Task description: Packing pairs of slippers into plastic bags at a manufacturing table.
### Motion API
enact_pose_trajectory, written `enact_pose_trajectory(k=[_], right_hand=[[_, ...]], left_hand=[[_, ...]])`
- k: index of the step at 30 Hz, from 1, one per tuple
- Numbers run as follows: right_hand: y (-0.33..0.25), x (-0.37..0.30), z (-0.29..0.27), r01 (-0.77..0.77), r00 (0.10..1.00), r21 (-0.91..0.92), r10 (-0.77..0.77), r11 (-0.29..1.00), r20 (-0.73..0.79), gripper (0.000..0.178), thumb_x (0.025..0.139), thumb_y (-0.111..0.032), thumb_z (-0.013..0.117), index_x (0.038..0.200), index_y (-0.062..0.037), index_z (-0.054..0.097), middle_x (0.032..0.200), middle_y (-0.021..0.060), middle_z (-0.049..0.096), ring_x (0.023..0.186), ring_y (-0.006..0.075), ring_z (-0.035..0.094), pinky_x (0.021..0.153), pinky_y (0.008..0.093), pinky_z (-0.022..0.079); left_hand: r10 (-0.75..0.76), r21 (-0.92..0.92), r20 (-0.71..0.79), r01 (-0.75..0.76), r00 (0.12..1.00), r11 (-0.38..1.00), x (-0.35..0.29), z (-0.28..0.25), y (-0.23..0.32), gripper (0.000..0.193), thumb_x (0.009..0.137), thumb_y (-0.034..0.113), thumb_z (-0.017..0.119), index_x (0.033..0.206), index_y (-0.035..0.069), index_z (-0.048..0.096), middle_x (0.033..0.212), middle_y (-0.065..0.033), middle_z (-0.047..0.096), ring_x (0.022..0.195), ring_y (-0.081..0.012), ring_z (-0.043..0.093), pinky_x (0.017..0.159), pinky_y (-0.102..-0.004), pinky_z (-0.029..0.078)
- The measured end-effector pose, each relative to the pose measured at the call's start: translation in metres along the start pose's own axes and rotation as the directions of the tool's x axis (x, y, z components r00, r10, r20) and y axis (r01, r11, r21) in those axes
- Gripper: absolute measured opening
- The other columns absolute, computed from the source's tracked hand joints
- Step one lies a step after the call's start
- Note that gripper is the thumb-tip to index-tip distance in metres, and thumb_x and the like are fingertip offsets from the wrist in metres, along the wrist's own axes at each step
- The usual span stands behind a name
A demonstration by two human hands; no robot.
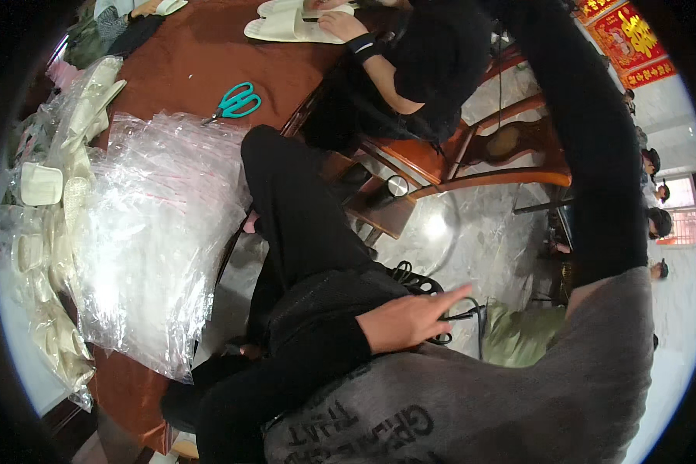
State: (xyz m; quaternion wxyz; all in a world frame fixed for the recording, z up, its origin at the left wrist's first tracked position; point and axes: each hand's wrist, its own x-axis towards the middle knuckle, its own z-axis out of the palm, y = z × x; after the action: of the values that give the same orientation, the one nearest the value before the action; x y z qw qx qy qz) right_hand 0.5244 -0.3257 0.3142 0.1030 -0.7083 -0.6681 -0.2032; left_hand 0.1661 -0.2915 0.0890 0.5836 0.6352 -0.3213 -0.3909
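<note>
My left hand (404, 320), at the end of a black sleeve, hangs in front of my grey shirt (456, 402), with the index finger stretched out. I see nothing in it; the other fingers are partly blurred. Dark looped cords or straps (419, 281) lie behind it. My right arm (595, 139), also in a black sleeve, is raised along the right side and its hand is out of the picture. On the table (209, 39) to my left lies a broad stack of clear plastic bags (158, 224). Teal-handled scissors (237, 101) rest just beyond the bags.
Cream slippers (77, 147), some in clear bags, line the table's left side. Across the table a co-worker's hand (343, 27) touches a cream slipper (286, 29). A wooden chair (510, 147) and a small wooden stool (383, 213) stand on the pale floor. A green sack (518, 332) lies beside me.
</note>
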Motion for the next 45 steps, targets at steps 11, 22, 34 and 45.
enact_pose_trajectory(k=[11, 22, 34, 45], right_hand=[[-0.221, 0.080, 0.112, -0.433, 0.890, 0.793, 0.345, 0.429, 0.299, 0.042, 0.059, -0.043, 0.072, 0.085, -0.0100, 0.075, 0.066, 0.0086, 0.069, 0.062, 0.0252, 0.067, 0.063, 0.0379, 0.055], [-0.245, -0.052, 0.100, -0.294, 0.940, 0.849, 0.292, 0.438, 0.175, 0.032, 0.093, -0.030, 0.053, 0.109, -0.0023, 0.059, 0.106, 0.0165, 0.058, 0.099, 0.0340, 0.057, 0.085, 0.0379, 0.046], [-0.365, -0.284, 0.060, -0.989, 0.142, 0.127, -0.225, -0.080, 0.964, 0.063, 0.091, -0.049, 0.058, 0.137, -0.0081, 0.046, 0.128, 0.0109, 0.058, 0.118, 0.0255, 0.055, 0.096, 0.0366, 0.046], [-0.348, -0.354, 0.117, -0.691, -0.124, -0.031, 0.076, -0.722, 0.989, 0.035, 0.095, -0.029, 0.056, 0.097, 0.0051, 0.062, 0.086, 0.0152, 0.067, 0.071, 0.0213, 0.069, 0.062, 0.0324, 0.060]], left_hand=[[0.394, 0.400, -0.858, 0.055, -0.330, 0.915, -0.159, -0.063, 0.041, 0.067, 0.091, 0.019, 0.061, 0.146, 0.008, 0.025, 0.142, -0.0158, 0.034, 0.132, -0.0277, 0.036, 0.109, -0.0505, 0.032], [0.134, 0.176, -0.980, -0.328, -0.146, 0.928, -0.164, -0.050, 0.035, 0.057, 0.092, 0.019, 0.062, 0.140, 0.007, 0.032, 0.105, -0.0113, 0.051, 0.087, -0.0178, 0.052, 0.072, -0.0321, 0.045], [0.172, 0.224, -0.949, -0.184, -0.264, 0.957, -0.190, -0.064, 0.026, 0.063, 0.091, 0.030, 0.064, 0.142, 0.010, 0.032, 0.106, -0.0085, 0.051, 0.081, -0.0149, 0.052, 0.062, -0.0287, 0.042], [0.179, 0.207, -0.975, -0.239, -0.133, 0.949, -0.168, -0.061, 0.037, 0.061, 0.092, 0.026, 0.064, 0.142, 0.010, 0.033, 0.119, -0.0065, 0.048, 0.088, -0.0166, 0.050, 0.069, -0.0294, 0.042]])
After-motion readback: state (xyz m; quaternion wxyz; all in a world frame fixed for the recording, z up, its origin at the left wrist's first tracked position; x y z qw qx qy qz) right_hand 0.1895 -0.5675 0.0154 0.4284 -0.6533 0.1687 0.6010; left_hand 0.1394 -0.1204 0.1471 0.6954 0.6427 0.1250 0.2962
